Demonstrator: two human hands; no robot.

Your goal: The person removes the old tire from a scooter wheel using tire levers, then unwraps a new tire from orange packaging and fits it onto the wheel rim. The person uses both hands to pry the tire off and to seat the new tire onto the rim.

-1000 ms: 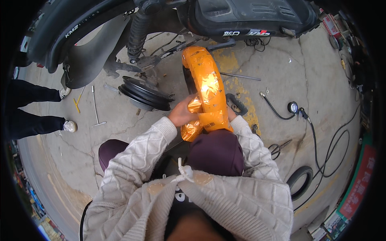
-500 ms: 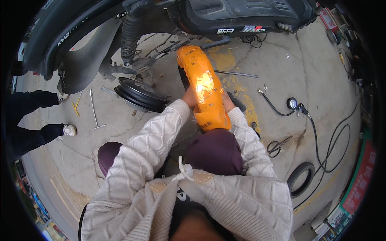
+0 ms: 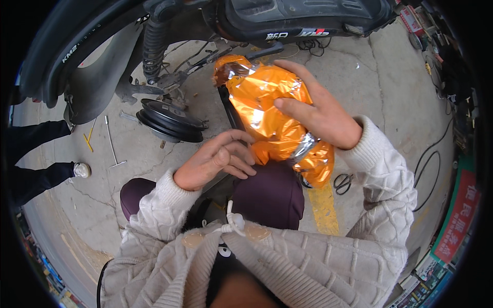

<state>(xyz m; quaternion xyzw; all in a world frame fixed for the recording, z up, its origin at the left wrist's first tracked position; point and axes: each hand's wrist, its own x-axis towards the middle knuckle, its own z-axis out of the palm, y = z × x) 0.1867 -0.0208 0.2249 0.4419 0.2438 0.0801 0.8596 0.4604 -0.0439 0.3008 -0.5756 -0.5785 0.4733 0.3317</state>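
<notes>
A tyre wrapped in shiny orange film (image 3: pixel 269 113) stands upright on my lap, its black rubber showing at the left edge. My right hand (image 3: pixel 318 110) lies flat on the wrap from the right, fingers spread over the top. My left hand (image 3: pixel 218 159) sits at the lower left of the tyre, fingers curled and touching the film near its bottom. Both sleeves are cream knit.
A scooter (image 3: pixel 287 18) with its rear lifted stands ahead. A black wheel hub (image 3: pixel 169 120) lies on the concrete beside a long T-handle wrench (image 3: pixel 112 146). Another person's legs and shoe (image 3: pixel 46 172) are at left. Scissors (image 3: pixel 342 182) and a black hose (image 3: pixel 436 154) lie at right.
The wrapped tyre has come closer and higher toward me. My right hand moved from beside the tyre onto its top; my left hand slid down to the lower edge.
</notes>
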